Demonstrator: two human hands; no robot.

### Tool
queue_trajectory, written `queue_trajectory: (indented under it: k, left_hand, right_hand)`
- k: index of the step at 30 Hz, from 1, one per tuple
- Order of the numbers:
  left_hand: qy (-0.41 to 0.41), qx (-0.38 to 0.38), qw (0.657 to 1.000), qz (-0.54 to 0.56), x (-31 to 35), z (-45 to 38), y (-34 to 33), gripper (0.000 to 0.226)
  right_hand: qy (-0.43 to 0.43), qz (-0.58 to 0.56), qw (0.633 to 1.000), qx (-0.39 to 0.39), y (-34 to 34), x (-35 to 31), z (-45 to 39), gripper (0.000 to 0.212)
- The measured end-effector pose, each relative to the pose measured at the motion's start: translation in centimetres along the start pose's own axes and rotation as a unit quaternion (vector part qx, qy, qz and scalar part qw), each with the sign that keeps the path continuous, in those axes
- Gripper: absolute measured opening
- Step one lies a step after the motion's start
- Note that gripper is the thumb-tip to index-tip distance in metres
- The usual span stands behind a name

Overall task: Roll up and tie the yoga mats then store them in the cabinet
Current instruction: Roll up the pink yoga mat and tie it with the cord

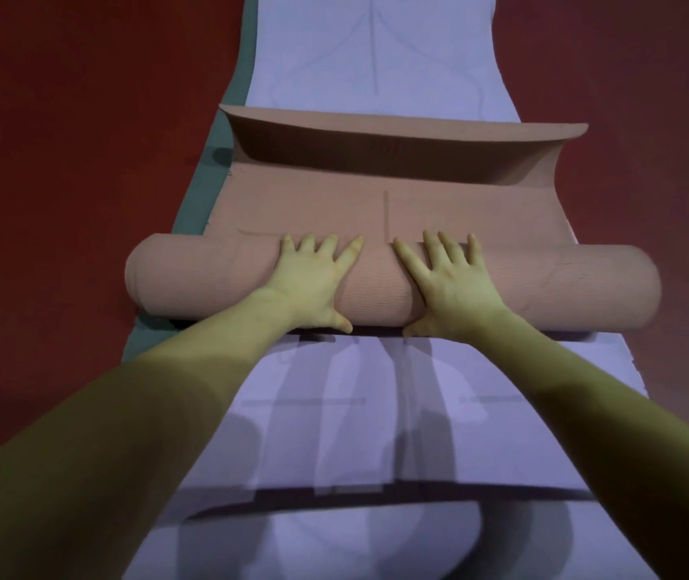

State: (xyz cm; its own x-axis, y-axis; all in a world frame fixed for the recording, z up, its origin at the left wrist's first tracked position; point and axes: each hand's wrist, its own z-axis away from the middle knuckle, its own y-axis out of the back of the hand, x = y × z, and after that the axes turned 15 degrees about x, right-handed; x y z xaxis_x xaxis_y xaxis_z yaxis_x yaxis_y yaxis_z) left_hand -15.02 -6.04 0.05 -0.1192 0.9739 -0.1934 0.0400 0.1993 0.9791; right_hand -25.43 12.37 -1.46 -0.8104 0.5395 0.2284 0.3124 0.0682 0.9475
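From the head camera, I see my two hands lying flat on a fat pink roll. It is the pink yoga mat (393,282), and most of it is rolled up already. The roll sits in the middle of the view, going from 9 o'clock to 3 o'clock.

My left hand (313,282) has its fingers spread out straight and presses on top of the roll. My right hand (449,286) does the same, just beside it. Neither hand grabs anything; both are flat and pushing.

I think I am in the rolling step. At 12 o'clock from my hands, a short bit of the pink mat is not rolled yet. Its far end curls up like a little wave. My next move should be to push the roll away from me, toward 12 o'clock, with both hands even, so the roll stays straight and tight.

Under the pink mat lies a purple yoga mat (376,412), spread out flat from 6 o'clock to 12 o'clock. A grey-green mat (204,194) peeks out along its left side. All of it rests on a red floor (62,140).

I see no strap for tying, and no cabinet or box here, so I cannot say what is inside one.
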Motion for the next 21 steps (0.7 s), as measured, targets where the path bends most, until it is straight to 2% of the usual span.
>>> queue_trajectory:
  k: [3,8,15,21]
  left_hand:
    - [0.000,0.023,1.000,-0.008,1.0,1.3,0.2,0.114]
    - [0.013,0.032,0.999,0.014,2.3,4.3,0.6,0.109]
    - [-0.015,0.037,0.998,0.057,4.0,10.4,1.9,0.109]
    - [-0.016,-0.013,0.996,0.082,4.6,13.7,2.8,0.111]
  right_hand:
    - [0.016,-0.029,0.996,0.080,-0.6,-0.1,1.3,0.124]
    - [0.024,-0.065,0.989,0.130,-0.1,-0.7,3.9,0.116]
    - [0.029,-0.118,0.985,0.120,2.4,-2.9,9.6,0.114]
    - [0.028,-0.143,0.988,0.049,4.7,-4.5,12.5,0.112]
